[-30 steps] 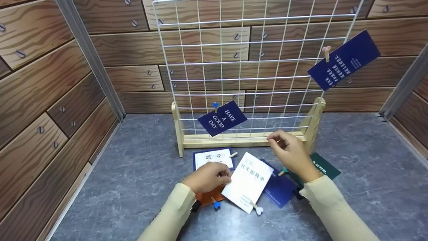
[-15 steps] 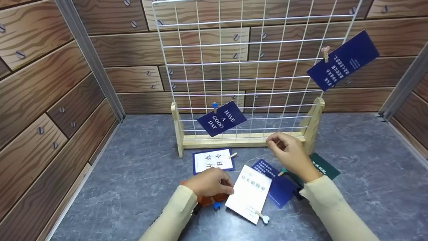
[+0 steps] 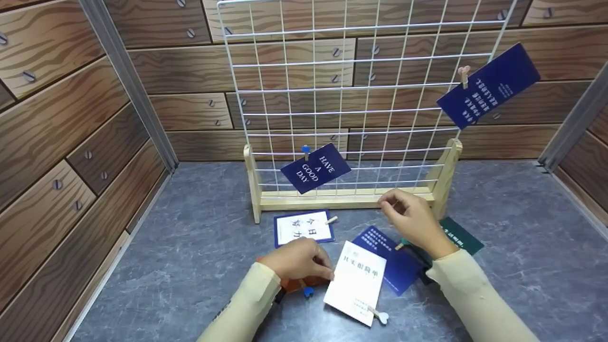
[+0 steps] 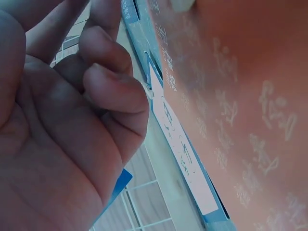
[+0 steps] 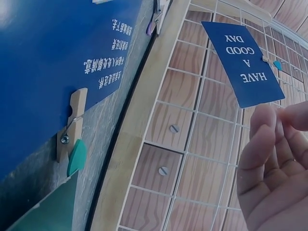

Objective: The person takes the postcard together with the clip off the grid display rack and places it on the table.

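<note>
In the head view, my left hand (image 3: 298, 260) is low at the left edge of a white printed card (image 3: 354, 285), thumb close to that edge; no grip on it shows. The card overlaps a dark blue card (image 3: 396, 275); a white heart clothespin (image 3: 381, 316) is on its lower corner. Under my left hand lies an orange card (image 3: 313, 285) with a blue heart clothespin (image 3: 308, 290). My right hand (image 3: 411, 216) hovers near the rack base, fingers loosely bent, thumb and fingertips meeting around nothing visible. The left wrist view shows my left fingers (image 4: 115, 91) loosely curled beside the orange card (image 4: 240, 120).
A white wire grid rack (image 3: 361, 99) stands behind on a wooden base (image 3: 332, 203). Clipped to it are a HAVE A GOOD DAY card (image 3: 316, 168) and a larger blue card (image 3: 491, 83). A blue-bordered white card (image 3: 304, 225) and a dark green card (image 3: 463, 235) lie in front.
The white card has come down from my left hand toward me and slightly right, away from my thumb. My left hand has lowered slightly; my right hand stays nearly still.
</note>
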A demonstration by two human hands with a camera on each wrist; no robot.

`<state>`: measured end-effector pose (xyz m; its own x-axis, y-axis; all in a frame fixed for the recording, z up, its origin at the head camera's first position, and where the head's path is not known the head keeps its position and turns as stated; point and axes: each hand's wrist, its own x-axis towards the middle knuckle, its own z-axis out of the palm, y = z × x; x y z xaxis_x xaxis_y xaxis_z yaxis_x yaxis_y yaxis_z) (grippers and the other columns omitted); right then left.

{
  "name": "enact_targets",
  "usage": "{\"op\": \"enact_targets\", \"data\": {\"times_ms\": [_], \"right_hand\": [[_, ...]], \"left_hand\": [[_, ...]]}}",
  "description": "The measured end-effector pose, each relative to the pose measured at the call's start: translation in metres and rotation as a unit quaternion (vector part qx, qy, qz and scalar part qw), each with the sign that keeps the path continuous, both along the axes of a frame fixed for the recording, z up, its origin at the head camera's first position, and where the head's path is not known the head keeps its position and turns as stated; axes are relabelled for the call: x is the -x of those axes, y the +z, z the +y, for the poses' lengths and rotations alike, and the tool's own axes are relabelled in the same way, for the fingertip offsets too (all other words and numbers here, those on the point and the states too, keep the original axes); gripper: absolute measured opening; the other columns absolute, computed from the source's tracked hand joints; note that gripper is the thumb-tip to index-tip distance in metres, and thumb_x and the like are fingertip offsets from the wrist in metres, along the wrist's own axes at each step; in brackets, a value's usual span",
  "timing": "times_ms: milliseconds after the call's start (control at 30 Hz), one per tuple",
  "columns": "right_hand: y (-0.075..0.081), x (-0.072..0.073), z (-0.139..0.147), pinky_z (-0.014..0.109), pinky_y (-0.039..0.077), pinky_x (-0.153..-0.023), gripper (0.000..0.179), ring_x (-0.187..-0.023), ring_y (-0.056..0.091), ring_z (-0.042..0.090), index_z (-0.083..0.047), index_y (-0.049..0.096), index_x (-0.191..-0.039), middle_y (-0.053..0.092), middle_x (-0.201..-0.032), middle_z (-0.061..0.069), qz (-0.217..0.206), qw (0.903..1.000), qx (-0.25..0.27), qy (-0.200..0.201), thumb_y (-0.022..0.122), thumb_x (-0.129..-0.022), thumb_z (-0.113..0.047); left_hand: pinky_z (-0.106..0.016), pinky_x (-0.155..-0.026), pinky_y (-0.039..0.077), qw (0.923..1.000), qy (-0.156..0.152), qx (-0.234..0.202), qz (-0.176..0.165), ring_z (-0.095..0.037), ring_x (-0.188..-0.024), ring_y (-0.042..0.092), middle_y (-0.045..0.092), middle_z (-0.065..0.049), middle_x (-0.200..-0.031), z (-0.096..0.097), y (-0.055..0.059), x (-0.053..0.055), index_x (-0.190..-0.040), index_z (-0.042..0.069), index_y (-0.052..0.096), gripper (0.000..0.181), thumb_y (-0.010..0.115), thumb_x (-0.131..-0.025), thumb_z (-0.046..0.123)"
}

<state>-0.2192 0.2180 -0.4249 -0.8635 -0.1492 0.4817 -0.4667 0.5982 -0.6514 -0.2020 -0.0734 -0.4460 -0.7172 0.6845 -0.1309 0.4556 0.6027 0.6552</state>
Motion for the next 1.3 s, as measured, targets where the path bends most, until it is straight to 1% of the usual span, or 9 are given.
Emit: {"op": "enact_targets", "data": {"times_ms": [133, 267, 367, 467, 633, 833, 1000, 1133, 1300], "right_hand": [[0.0, 0.001, 0.0, 0.021, 0.048, -0.059, 0.009, -0.066, 0.057, 0.01, -0.009, 0.073, -0.099, 0.068, -0.081, 0.0, -0.001, 1.0, 0.005, 0.0, 0.065, -0.101, -0.005], [0.001, 0.001, -0.001, 0.019, 0.047, -0.058, 0.009, -0.065, 0.056, 0.009, -0.006, 0.073, -0.099, 0.067, -0.08, -0.002, 0.002, 0.9999, 0.013, 0.001, 0.065, -0.101, -0.004], [0.002, 0.0, -0.001, 0.019, 0.047, -0.058, 0.01, -0.065, 0.055, 0.009, -0.007, 0.073, -0.099, 0.067, -0.08, -0.002, 0.007, 0.9999, 0.011, -0.001, 0.064, -0.101, -0.004], [0.002, 0.001, 0.0, 0.019, 0.047, -0.058, 0.01, -0.064, 0.056, 0.009, -0.008, 0.073, -0.1, 0.067, -0.081, -0.002, 0.011, 0.9999, 0.006, -0.004, 0.064, -0.101, -0.004], [0.0, 0.002, 0.001, 0.021, 0.047, -0.056, 0.007, -0.062, 0.056, 0.01, -0.007, 0.073, -0.101, 0.067, -0.08, -0.002, 0.017, 0.9998, -0.001, -0.007, 0.066, -0.1, -0.005], [0.0, 0.0, 0.002, 0.021, 0.048, -0.055, 0.007, -0.062, 0.057, 0.011, -0.006, 0.073, -0.102, 0.067, -0.081, 0.001, 0.01, 0.9999, -0.002, -0.006, 0.067, -0.1, -0.005], [0.0, 0.0, 0.002, 0.021, 0.048, -0.056, 0.008, -0.063, 0.057, 0.011, -0.007, 0.072, -0.102, 0.067, -0.081, 0.002, 0.009, 0.9999, 0.002, -0.009, 0.065, -0.101, -0.005], [0.0, 0.001, 0.002, 0.02, 0.048, -0.056, 0.007, -0.063, 0.057, 0.01, -0.005, 0.073, -0.102, 0.066, -0.081, 0.0, 0.013, 0.9999, 0.002, -0.01, 0.065, -0.101, -0.006], [0.001, 0.001, 0.003, 0.021, 0.049, -0.057, 0.008, -0.064, 0.058, 0.012, -0.007, 0.073, -0.103, 0.067, -0.082, 0.001, 0.002, 0.9999, -0.001, -0.014, 0.065, -0.101, -0.007]], "left_hand": [[-0.023, -0.066, 0.052, 0.9993, 0.03, -0.017, 0.016, -0.004, -0.066, 0.059, 0.071, 0.011, -0.075, -0.003, 0.001, 0.003, -0.087, 0.021, 0.08, 0.011, 0.078, -0.094, 0.03], [-0.026, -0.061, 0.05, 0.9947, 0.068, -0.06, 0.048, -0.008, -0.066, 0.059, 0.069, 0.005, -0.078, -0.01, 0.003, 0.007, -0.099, 0.02, 0.076, 0.011, 0.073, -0.098, 0.031], [-0.028, -0.065, 0.051, 0.9889, 0.099, -0.088, 0.067, -0.009, -0.072, 0.057, 0.066, 0.007, -0.083, -0.015, 0.006, 0.011, -0.111, 0.016, 0.074, 0.019, 0.071, -0.1, 0.031], [-0.031, -0.072, 0.052, 0.9824, 0.128, -0.11, 0.08, -0.011, -0.08, 0.059, 0.065, 0.008, -0.087, -0.019, 0.009, 0.013, -0.119, 0.014, 0.071, 0.026, 0.07, -0.1, 0.032], [-0.035, -0.081, 0.054, 0.9695, 0.164, -0.149, 0.104, -0.013, -0.089, 0.063, 0.067, 0.007, -0.093, -0.025, 0.013, 0.016, -0.121, 0.015, 0.07, 0.025, 0.07, -0.1, 0.029], [-0.035, -0.084, 0.056, 0.9545, 0.194, -0.188, 0.127, -0.013, -0.092, 0.065, 0.067, 0.004, -0.097, -0.03, 0.015, 0.019, -0.121, 0.014, 0.069, 0.023, 0.07, -0.101, 0.025], [-0.036, -0.085, 0.057, 0.9363, 0.219, -0.233, 0.145, -0.015, -0.091, 0.066, 0.068, 0.0, -0.097, -0.033, 0.015, 0.024, -0.119, 0.009, 0.068, 0.021, 0.07, -0.1, 0.017], [-0.038, -0.085, 0.058, 0.9171, 0.248, -0.268, 0.161, -0.018, -0.09, 0.066, 0.069, -0.003, -0.095, -0.035, 0.015, 0.029, -0.118, 0.007, 0.067, 0.021, 0.071, -0.098, 0.012], [-0.041, -0.086, 0.057, 0.8934, 0.284, -0.315, 0.149, -0.023, -0.092, 0.065, 0.067, -0.009, -0.099, -0.037, 0.014, 0.034, -0.12, 0.003, 0.064, 0.025, 0.072, -0.096, 0.009]]}}
